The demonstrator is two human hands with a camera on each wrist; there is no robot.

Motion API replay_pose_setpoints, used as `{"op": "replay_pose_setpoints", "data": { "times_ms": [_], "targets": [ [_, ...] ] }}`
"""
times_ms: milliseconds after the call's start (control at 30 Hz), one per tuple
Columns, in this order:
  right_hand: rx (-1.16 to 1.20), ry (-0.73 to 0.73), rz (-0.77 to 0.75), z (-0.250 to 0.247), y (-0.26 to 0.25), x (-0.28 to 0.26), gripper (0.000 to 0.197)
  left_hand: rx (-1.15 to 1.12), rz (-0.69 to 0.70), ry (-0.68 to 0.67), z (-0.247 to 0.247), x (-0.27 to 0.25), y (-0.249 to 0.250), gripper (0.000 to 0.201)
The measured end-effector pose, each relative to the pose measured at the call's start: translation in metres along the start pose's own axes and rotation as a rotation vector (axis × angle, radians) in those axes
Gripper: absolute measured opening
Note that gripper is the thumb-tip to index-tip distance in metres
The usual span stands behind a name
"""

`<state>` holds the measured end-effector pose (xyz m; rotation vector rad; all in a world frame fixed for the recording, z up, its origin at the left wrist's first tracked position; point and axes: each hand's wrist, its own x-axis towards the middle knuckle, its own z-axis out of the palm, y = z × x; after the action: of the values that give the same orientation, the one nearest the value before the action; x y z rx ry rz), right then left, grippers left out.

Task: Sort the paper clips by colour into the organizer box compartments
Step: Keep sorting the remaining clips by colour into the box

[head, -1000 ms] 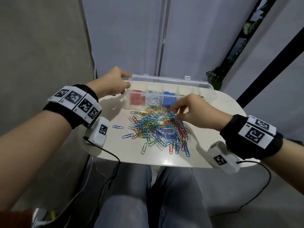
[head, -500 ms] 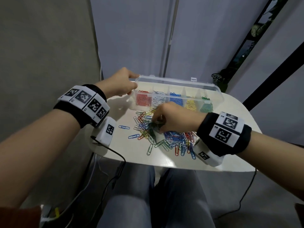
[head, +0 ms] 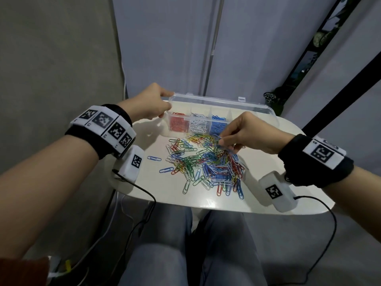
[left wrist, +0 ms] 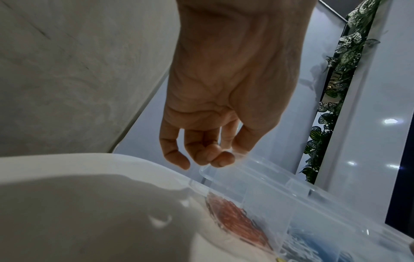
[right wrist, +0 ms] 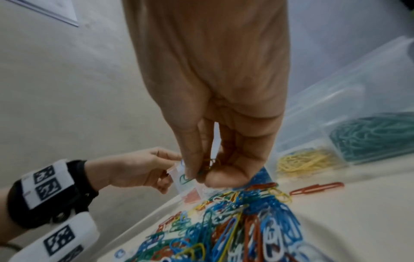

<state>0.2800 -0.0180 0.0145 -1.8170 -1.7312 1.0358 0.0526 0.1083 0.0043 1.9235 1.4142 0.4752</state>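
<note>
Clips: a big mixed pile [head: 206, 162] of red, blue, green, yellow and white lies on the counter [head: 257, 203], just in front of the box; a few strays [head: 154, 158] lie to its left.
Box: the clear organizer [head: 222, 104] stands at the counter's far edge, lid open behind it.
Sorted so far: red [head: 176, 125], white [head: 198, 124] and blue [head: 217, 125] fill three compartments on the left; the right wrist view shows yellow [right wrist: 306, 162] and green [right wrist: 376, 134] in two more.
Left to do: most of it, by my reading; the pile looks larger than any one compartment's share.
Right hand: the right hand [head: 245, 135] hangs over the pile's far edge, near the blue compartment, its grip closed fingertip to thumb on a few clips [right wrist: 207, 167]; green and yellowish wire shows there, the count I cannot tell.
Left hand: the left hand [head: 148, 106] holds the box's left end, fingers [left wrist: 221, 158] curled at its corner rim, steadying it.
Step in hand: likely picking clips to carry to a compartment.
</note>
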Motion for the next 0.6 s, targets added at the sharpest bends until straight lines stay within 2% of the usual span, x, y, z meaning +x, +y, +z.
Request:
{"op": "replay_pose_setpoints", "data": {
  "times_ms": [233, 400, 600],
  "targets": [
    [0.014, 0.024, 0.047, -0.008, 0.008, -0.005, 0.016, -0.005, 0.000, -0.001, 0.001, 0.000, -0.001, 0.051],
    [-0.089, 0.064, 0.022, -0.012, 0.011, -0.005, 0.005, 0.002, 0.004, 0.000, 0.001, 0.001, -0.001, 0.051],
    [-0.236, -0.042, 0.040, -0.004, 0.014, -0.005, 0.016, -0.001, 0.002, 0.007, 0.001, 0.001, -0.002, 0.050]
  ]
}}
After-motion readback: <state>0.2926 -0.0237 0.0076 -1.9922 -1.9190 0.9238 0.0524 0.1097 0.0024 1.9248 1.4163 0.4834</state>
